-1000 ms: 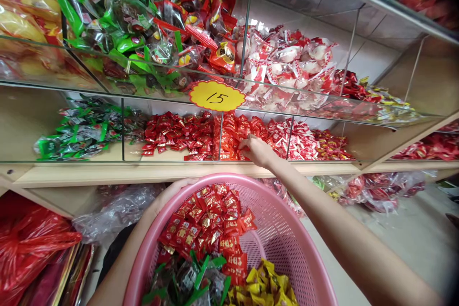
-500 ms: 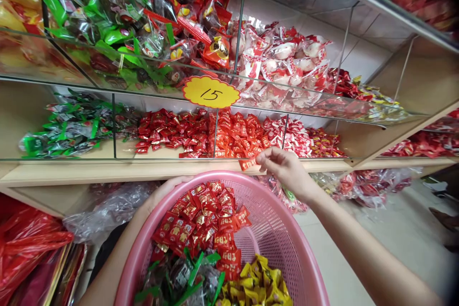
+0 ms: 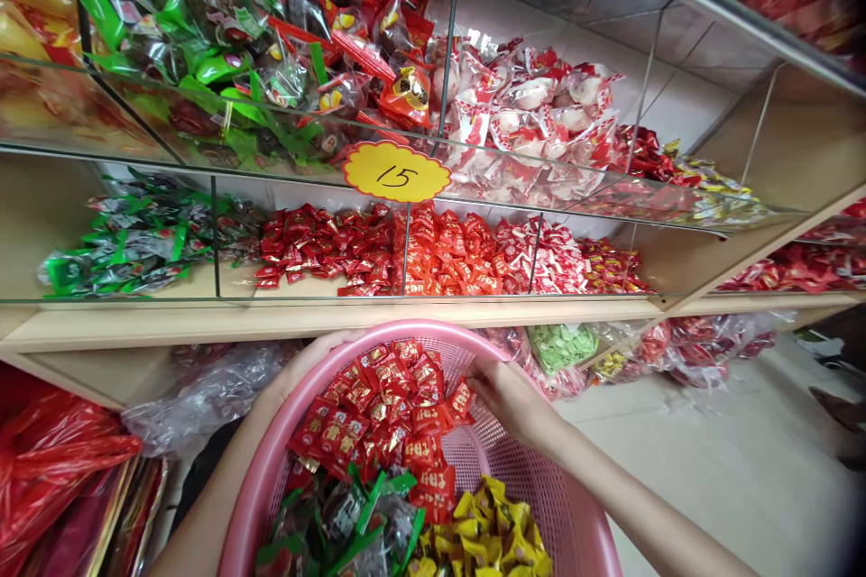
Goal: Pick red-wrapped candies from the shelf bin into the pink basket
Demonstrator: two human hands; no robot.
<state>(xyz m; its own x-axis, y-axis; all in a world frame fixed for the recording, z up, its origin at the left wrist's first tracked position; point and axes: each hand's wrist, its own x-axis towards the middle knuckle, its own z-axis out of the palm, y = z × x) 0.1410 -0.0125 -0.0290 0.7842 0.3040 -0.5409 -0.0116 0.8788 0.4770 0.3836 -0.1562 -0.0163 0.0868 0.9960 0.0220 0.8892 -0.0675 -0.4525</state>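
A pink plastic basket [image 3: 247, 451] with perforated walls fills the lower middle. My left hand [image 3: 315, 362] grips its left rim, the fingers partly hidden behind the edge. Inside the basket, my right hand [image 3: 502, 395] pinches a small orange-red wrapped candy [image 3: 461, 400] at the top of the pile. Around it lie red-and-gold wrapped candies [image 3: 392, 374] and several orange-red ones [image 3: 429, 480]. Toward the near side are clear packets with green ends [image 3: 345, 514] and yellow wrapped candies [image 3: 497, 527].
A wooden shelf [image 3: 203, 325] with glass dividers holds sorted candies: green packets [image 3: 149, 234], red candies [image 3: 325, 239], orange-red candies [image 3: 456, 248]. A yellow price tag [image 3: 396, 171] reads 15. Plastic bags [image 3: 209, 392] lie below, and a red bag [image 3: 60, 451] stands at left.
My right hand has moved down from the shelf's front edge into the basket, carrying an orange-red wrapped candy. My left hand stays on the rim.
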